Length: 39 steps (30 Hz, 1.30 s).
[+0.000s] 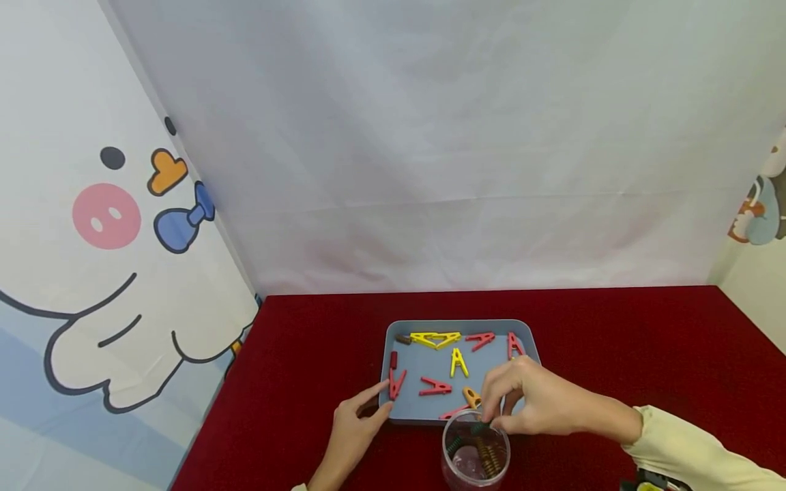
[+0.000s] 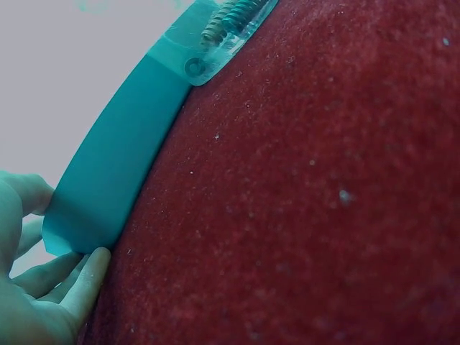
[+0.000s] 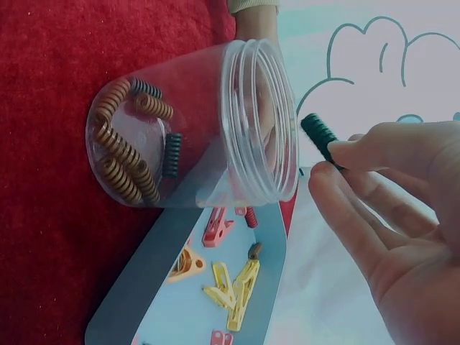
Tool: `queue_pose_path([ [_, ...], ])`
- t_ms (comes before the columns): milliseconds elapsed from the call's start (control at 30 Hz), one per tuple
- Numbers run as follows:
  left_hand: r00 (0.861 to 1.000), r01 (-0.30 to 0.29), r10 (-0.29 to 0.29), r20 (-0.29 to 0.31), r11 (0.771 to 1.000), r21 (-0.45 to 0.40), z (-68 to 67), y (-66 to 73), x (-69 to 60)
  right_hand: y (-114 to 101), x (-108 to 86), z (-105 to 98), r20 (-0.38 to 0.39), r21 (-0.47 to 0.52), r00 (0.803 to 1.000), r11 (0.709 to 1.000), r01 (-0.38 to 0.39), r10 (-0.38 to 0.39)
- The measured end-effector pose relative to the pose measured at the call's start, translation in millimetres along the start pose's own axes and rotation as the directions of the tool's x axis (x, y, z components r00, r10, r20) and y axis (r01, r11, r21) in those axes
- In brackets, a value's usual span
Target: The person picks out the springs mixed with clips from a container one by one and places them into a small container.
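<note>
My right hand (image 1: 533, 397) pinches a dark green coil spring (image 3: 319, 134) between thumb and fingertips, just outside the mouth of a clear plastic jar (image 3: 198, 79). Several brown and dark green springs (image 3: 116, 147) lie at the bottom of the jar. My left hand (image 1: 355, 428) holds the front left corner of a blue-grey tray (image 1: 414, 407), thumb at the front and fingers along the left side. On the tray lie several red clips (image 1: 436, 387), several yellow clips (image 1: 458, 363) and an orange clip (image 1: 471, 397), partly hidden by the jar.
A brown spring (image 1: 403, 339) and a red spring (image 1: 394, 360) lie near the tray's left wall. Dark red cloth (image 1: 614, 348) covers the table. A pale curtain (image 1: 467, 136) hangs behind it, and a cartoon-printed sheet (image 1: 110, 293) stands at the left.
</note>
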<state>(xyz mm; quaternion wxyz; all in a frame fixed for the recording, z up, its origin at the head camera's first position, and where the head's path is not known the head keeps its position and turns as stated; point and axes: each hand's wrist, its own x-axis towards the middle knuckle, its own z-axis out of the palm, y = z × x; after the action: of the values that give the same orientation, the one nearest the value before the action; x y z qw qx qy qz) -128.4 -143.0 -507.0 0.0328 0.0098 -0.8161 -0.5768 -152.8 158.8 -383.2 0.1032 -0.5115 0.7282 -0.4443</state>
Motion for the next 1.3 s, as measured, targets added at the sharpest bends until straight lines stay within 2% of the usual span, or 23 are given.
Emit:
queue_pose_path([
  [333,1.0,0.0,0.0,-0.002,1.0,-0.017,0.4,-1.1,-0.8,-1.7,7.2,10.7,0.041,-0.008,0.999,1.0,0.002,-0.002],
  [633,1.0,0.004,-0.003,0.011,1.0,-0.03,-1.0,-0.8,-1.5,-3.2,19.7,5.5,0.024,-0.04,0.999,0.999,0.027,-0.026],
  [933,1.0,0.004,-0.004,0.019,1.0,-0.016,-2.6,-0.2,-1.5,3.3,36.9,-4.2,-0.008,-0.049,0.996,0.994,-0.093,0.093],
  [1200,1.0,-0.012,0.012,0.024,1.0,-0.01,-2.8,0.5,-1.4,12.6,55.7,-7.3,-0.034,-0.127,0.992,0.984,-0.127,0.124],
  [1233,1.0,-0.009,0.009,0.027,1.0,-0.019,-2.9,1.3,-1.5,14.4,57.8,-7.4,-0.036,-0.136,0.991,0.982,-0.134,0.13],
  [1300,0.999,0.0,0.001,0.034,1.0,-0.028,-5.1,11.8,-4.8,18.3,61.5,-7.6,-0.039,-0.148,0.988,0.977,-0.153,0.149],
])
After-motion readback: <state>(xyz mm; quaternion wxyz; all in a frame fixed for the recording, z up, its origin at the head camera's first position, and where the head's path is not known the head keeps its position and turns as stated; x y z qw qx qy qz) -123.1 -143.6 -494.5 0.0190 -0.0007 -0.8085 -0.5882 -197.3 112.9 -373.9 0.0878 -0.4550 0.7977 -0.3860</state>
